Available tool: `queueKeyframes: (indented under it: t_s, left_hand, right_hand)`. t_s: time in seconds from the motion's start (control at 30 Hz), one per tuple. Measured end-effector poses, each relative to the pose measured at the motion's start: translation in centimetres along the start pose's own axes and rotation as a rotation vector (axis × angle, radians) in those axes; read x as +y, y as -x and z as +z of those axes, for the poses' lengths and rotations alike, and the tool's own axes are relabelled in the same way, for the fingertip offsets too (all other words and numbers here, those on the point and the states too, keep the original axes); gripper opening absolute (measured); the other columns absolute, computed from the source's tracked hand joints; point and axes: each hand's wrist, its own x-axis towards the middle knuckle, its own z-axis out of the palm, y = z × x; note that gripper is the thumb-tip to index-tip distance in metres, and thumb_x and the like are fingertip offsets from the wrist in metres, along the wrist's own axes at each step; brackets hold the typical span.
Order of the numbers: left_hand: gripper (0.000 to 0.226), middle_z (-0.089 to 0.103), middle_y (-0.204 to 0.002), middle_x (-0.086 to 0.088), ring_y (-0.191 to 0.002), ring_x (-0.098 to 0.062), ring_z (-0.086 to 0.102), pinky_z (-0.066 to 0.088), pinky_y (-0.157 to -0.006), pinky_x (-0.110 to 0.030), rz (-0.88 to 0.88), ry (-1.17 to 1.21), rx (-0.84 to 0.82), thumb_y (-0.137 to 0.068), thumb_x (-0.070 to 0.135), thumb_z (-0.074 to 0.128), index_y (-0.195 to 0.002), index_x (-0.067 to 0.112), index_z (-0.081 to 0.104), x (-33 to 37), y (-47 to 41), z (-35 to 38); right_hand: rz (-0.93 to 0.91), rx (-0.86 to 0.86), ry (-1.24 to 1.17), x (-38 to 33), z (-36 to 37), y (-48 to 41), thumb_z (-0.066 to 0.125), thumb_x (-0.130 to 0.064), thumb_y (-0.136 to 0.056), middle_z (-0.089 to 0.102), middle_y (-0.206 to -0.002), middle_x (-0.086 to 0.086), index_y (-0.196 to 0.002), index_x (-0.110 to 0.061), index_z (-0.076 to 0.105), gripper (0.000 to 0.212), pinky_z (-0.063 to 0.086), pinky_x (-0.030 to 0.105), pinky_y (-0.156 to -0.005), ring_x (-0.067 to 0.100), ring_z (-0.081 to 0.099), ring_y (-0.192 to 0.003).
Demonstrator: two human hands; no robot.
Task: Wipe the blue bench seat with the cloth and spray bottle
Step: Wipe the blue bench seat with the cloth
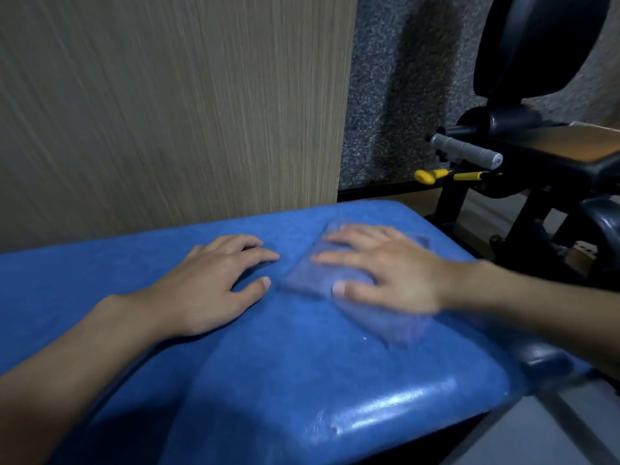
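**Both hands flat on the blue bench, the right one over the cloth**

A pale wood-grain wall panel [167,112] fills the upper left, rising straight behind the far edge of the bench. The blue bench [268,380] runs from the left edge across the lower part of the view to a rounded end at the right, where its near corner shines glossy under the light. To the right of the panel is a grey speckled wall [402,95], and in front of that stands a black exercise machine [553,162] with a padded backrest and seat, just beyond the end of the bench.

The left hand [214,283] lies palm down on the bare bench near its middle, fingers relaxed and a little spread, grasping nothing. The right hand [385,273] is just beside it, also palm down, its straight fingers pressing on the cloth [389,322] rather than closing round it. The cloth lies flat on the bench toward its right end, under and around that hand; it is pale, bluish and blurred, so its edges are hard to make out.

On the machine, a grey handle [466,151] juts toward the left, with a small yellow lever [431,176] just below it.
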Motion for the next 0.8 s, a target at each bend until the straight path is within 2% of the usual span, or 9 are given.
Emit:
queueKeyframes:
  t_s: [0.07,0.13,0.27,0.37,0.47,0.57,0.63,0.7,0.8]
  left_hand:
    - [0.074,0.030,-0.147,0.020,-0.139,0.002,0.018,0.020,-0.113,-0.033,-0.003,-0.015,0.014,-0.076,0.072,0.014,-0.141,0.046,0.038,-0.1,0.6,-0.2]
    - [0.075,0.030,-0.146,0.023,-0.138,0.003,0.018,0.020,-0.111,-0.031,-0.007,-0.025,0.019,-0.076,0.072,0.013,-0.142,0.046,0.037,0.0,1.2,-0.4]
    - [0.077,0.029,-0.144,0.026,-0.137,0.003,0.022,0.022,-0.107,-0.029,-0.006,-0.037,-0.007,-0.075,0.073,0.011,-0.142,0.046,0.036,-0.5,2.0,-0.5]
    - [0.074,0.032,-0.142,0.028,-0.135,0.005,0.026,0.024,-0.106,-0.028,0.009,-0.003,-0.007,-0.077,0.072,0.013,-0.141,0.045,0.038,-1.3,2.1,-0.6]
    - [0.072,0.040,-0.138,0.029,-0.133,0.004,0.032,0.028,-0.106,-0.031,0.005,0.058,0.031,-0.078,0.068,0.017,-0.138,0.042,0.044,-1.9,1.8,-0.5]
    - [0.069,0.043,-0.131,0.030,-0.131,0.001,0.038,0.032,-0.109,-0.039,-0.012,0.113,0.076,-0.078,0.064,0.020,-0.135,0.038,0.049,-2.2,1.5,-0.5]
    - [0.065,0.046,-0.129,0.031,-0.127,0.001,0.043,0.034,-0.109,-0.045,-0.031,0.150,0.081,-0.079,0.063,0.023,-0.133,0.039,0.051,-2.3,1.3,-0.4]
    - [0.060,0.050,-0.128,0.027,-0.124,-0.001,0.046,0.037,-0.107,-0.047,-0.056,0.204,0.105,-0.081,0.063,0.028,-0.131,0.040,0.052,-1.9,1.1,-0.8]
    - [0.052,0.049,-0.130,0.022,-0.126,-0.005,0.045,0.037,-0.107,-0.048,0.038,0.205,0.177,-0.087,0.061,0.033,-0.131,0.040,0.052,1.0,1.6,-1.9]
  right_hand:
    - [0.188,0.016,0.030,3.9,0.4,-3.2,0.015,-0.076,-0.082,0.029,-0.155,-0.009,-0.144,-0.051,0.030,0.069,0.021,0.048,-0.113,0.019,0.021,-0.144]
    - [0.354,-0.019,0.022,7.2,0.4,-6.1,0.020,-0.074,-0.088,0.030,-0.154,-0.006,-0.144,-0.052,0.028,0.061,0.022,0.053,-0.110,0.026,0.025,-0.141]
    - [0.485,-0.081,0.018,8.1,0.5,-8.3,0.025,-0.067,-0.093,0.031,-0.153,0.000,-0.146,-0.048,0.027,0.056,0.022,0.059,-0.108,0.033,0.026,-0.139]
    - [0.386,-0.054,0.040,4.5,0.7,-6.6,0.022,-0.068,-0.091,0.027,-0.157,-0.003,-0.146,-0.048,0.026,0.059,0.017,0.057,-0.111,0.026,0.019,-0.143]
    - [0.132,-0.042,0.053,-1.6,0.3,-2.9,0.011,-0.074,-0.082,0.021,-0.160,-0.007,-0.147,-0.049,0.023,0.071,0.013,0.052,-0.115,0.021,0.013,-0.146]
    - [-0.139,-0.051,0.007,-7.3,-0.2,0.9,0.019,-0.070,-0.087,0.017,-0.161,-0.008,-0.147,-0.049,0.021,0.064,0.005,0.050,-0.116,0.023,0.006,-0.148]
    - [-0.224,-0.074,-0.006,-9.0,-0.6,2.3,0.023,-0.069,-0.089,0.014,-0.162,-0.010,-0.147,-0.049,0.021,0.062,-0.001,0.050,-0.117,0.020,0.000,-0.149]
    - [-0.198,-0.048,-0.072,-8.9,-1.1,2.8,0.017,-0.073,-0.087,0.017,-0.161,-0.014,-0.146,-0.049,0.026,0.065,-0.005,0.050,-0.118,0.014,0.000,-0.150]
    - [0.023,0.144,-0.244,-5.5,-1.8,3.3,0.002,-0.077,-0.083,0.032,-0.154,-0.018,-0.141,-0.045,0.041,0.077,-0.001,0.047,-0.119,0.005,0.013,-0.146]
